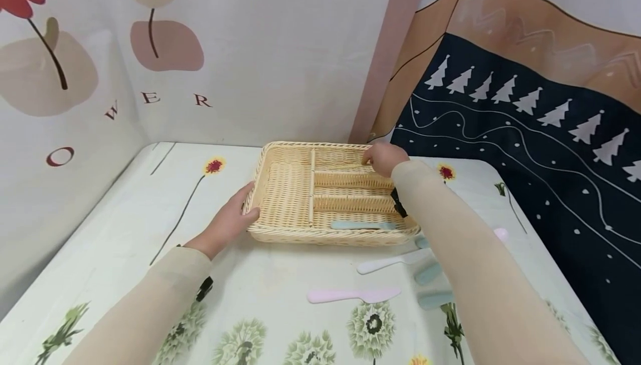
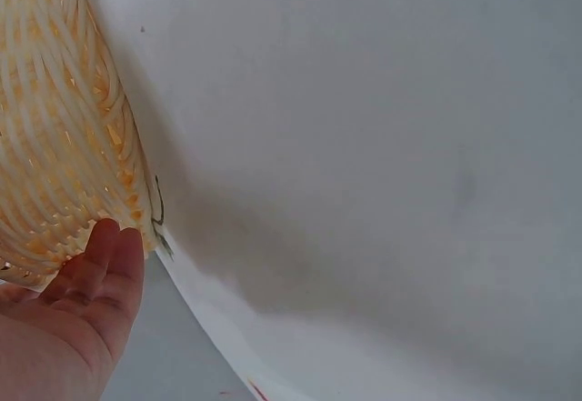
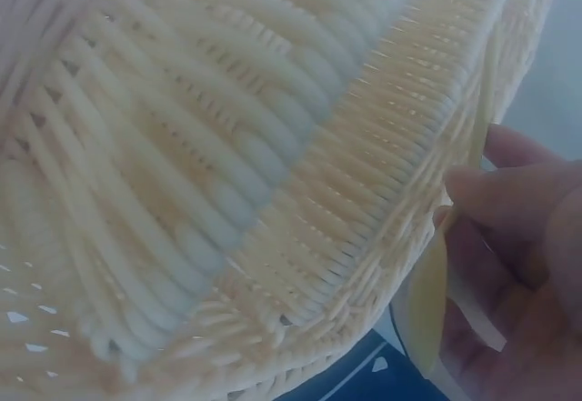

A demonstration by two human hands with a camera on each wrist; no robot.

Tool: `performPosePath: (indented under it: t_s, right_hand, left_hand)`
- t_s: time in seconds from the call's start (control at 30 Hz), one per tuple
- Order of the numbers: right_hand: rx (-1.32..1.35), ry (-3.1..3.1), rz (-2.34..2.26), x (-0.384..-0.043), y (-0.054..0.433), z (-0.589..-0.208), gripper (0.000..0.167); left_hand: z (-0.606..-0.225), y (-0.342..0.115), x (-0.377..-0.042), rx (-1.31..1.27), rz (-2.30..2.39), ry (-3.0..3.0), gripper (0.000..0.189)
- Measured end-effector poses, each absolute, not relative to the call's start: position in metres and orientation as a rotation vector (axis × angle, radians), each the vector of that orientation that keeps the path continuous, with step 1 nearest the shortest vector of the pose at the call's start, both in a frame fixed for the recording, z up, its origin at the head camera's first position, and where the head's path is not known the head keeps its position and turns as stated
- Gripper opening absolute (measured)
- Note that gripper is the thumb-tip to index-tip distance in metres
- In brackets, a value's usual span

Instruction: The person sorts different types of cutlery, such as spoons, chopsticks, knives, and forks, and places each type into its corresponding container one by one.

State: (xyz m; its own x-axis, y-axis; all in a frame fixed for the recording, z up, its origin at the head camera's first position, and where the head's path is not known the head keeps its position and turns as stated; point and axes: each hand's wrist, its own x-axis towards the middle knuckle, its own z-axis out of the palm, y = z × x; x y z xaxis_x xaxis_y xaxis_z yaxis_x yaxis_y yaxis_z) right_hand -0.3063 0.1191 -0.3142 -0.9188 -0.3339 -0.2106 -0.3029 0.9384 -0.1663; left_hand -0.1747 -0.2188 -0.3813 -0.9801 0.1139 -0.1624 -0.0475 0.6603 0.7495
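Observation:
A wicker cutlery basket with dividers sits toward the table's back edge. My left hand grips its left end, thumb at the rim; the left wrist view shows fingers against the woven outer wall. At the back right compartment, my right hand pinches a yellow piece of cutlery between thumb and fingers. It is slim with one broader end; whether spoon or knife, I cannot tell. A light blue piece of cutlery lies in the front right compartment, its right end near my right sleeve.
In front of the basket lie a pink knife and a pale lilac piece of cutlery. Several blue-green pieces are partly hidden by my right forearm. A pink end shows beyond it. Printed curtains hang behind the table.

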Motion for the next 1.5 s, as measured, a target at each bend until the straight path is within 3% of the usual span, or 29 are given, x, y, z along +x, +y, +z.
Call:
performPosePath:
  t_s: [0.57,1.5]
  right_hand:
    - [-0.513,2.849,-0.041,-0.315,0.117,-0.325,0.044]
    - [-0.449,2.788,-0.268,-0.326,0.116,-0.337,0.046]
  left_hand:
    - [-0.380,-0.217,-0.173,0.062,1.222,2.690,0.074]
    - [-0.380,-0.218,-0.171,0.032,1.189,2.716,0.074]
